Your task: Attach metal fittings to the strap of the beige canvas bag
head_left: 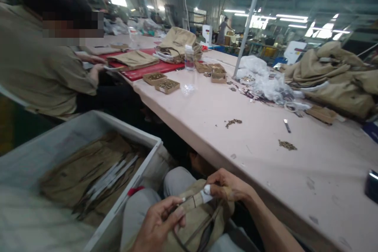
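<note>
Near grey knees (138, 206), left hand (162, 220) and right hand (230, 188) pinch fabric (193, 220).

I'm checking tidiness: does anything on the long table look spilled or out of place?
Possibly: small brassy pieces lie in two loose piles on the pale tabletop, whereas similar-looking ones sit in brown boxes. They may be set out deliberately.

Co-worker (50, 63) sits at L by pale worktop (195, 114) w/ red mat (144, 72), clear bottle (189, 58) nr sm. brown boxes (219, 80), metal pole (248, 23) & crumpled plastic bags (274, 86) to R.
</note>
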`<control>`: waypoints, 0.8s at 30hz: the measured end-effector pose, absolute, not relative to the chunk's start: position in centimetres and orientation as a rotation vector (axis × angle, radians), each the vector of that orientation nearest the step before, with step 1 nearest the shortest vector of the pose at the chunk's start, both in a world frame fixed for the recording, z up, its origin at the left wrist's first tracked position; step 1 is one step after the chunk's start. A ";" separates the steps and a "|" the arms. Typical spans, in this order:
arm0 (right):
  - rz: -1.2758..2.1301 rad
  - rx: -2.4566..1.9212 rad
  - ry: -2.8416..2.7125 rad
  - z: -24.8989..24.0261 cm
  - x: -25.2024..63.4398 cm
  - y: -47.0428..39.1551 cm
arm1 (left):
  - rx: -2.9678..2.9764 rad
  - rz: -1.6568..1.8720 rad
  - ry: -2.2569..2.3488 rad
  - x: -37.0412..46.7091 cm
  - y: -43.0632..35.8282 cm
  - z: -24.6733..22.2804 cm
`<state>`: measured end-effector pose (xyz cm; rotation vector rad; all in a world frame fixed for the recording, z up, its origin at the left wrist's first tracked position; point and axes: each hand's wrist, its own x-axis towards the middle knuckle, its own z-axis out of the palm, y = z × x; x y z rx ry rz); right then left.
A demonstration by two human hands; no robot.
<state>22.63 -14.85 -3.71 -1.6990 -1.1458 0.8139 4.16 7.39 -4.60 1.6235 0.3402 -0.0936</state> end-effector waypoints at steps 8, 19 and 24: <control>0.107 -2.098 -0.752 -3.7 27.6 -16.9 | 1.534 -0.018 0.410 4.3 7.3 -4.1; 0.016 -2.637 -0.588 -5.2 40.3 -9.0 | 1.476 0.150 0.482 1.9 7.4 -4.3; 0.057 -2.800 -0.446 -5.8 40.5 -5.8 | 1.460 0.144 0.503 1.7 7.6 -4.9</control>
